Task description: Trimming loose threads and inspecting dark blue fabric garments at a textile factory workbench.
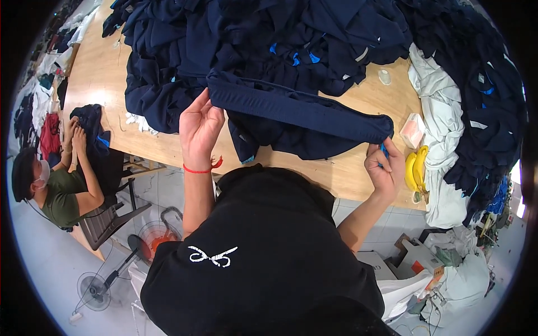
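A navy garment with a ribbed elastic waistband (297,112) is stretched between my two hands over the near part of the table. My left hand (202,124), with a red cord at the wrist, pinches the band's left end. At its right end my right hand (385,167) grips the band, fingers curled, with a bit of blue showing beside them. The rest of the garment (314,140) hangs below the band onto the wooden table (358,179). Just beyond lies a large heap of navy garments (235,39) with small blue and white tags.
Right of my right hand are bananas (416,171), a small pink-and-white box (413,130) and a white cloth pile (440,101). A masked co-worker (61,190) sits at the left, handling dark cloth (89,126). A standing fan (95,290) is on the floor.
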Motion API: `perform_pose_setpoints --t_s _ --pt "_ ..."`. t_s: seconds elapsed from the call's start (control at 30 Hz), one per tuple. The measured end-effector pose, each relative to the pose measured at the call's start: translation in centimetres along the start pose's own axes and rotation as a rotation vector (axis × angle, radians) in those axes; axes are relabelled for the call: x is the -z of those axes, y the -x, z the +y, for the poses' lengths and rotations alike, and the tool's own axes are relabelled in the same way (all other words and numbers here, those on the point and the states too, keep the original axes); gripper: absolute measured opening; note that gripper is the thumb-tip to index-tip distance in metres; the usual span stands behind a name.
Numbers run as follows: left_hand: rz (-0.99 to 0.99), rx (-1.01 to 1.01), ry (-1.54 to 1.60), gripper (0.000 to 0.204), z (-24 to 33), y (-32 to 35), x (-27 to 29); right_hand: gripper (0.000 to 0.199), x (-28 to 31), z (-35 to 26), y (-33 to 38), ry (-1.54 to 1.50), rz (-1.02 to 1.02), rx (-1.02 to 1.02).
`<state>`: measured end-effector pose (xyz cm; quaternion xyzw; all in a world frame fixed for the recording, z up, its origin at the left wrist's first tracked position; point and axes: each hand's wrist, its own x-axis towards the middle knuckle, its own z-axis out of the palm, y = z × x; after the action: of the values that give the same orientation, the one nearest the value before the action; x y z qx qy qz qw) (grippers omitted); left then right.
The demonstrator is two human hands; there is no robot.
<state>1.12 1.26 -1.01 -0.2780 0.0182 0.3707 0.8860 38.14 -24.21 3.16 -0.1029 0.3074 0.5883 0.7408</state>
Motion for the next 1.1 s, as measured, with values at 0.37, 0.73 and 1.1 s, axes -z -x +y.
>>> perform_pose_setpoints --t_s 0.37,0.73,1.1 --pt "-0.067 0.032 -0.074 0.046 0.3 0.3 0.0 0.018 -0.4 0.3 0.7 0.071 -0.038 0.038" --pt "0.125 -0.785 -1.984 0.031 -4.1 -3.3 4.4 0.011 -1.2 6.0 -2.0 0.281 0.000 0.043" --pt "-0.365 -0.538 -2.237 0.009 -8.9 -5.3 5.9 0.016 -1.4 5.2 -0.7 0.014 0.028 0.177"
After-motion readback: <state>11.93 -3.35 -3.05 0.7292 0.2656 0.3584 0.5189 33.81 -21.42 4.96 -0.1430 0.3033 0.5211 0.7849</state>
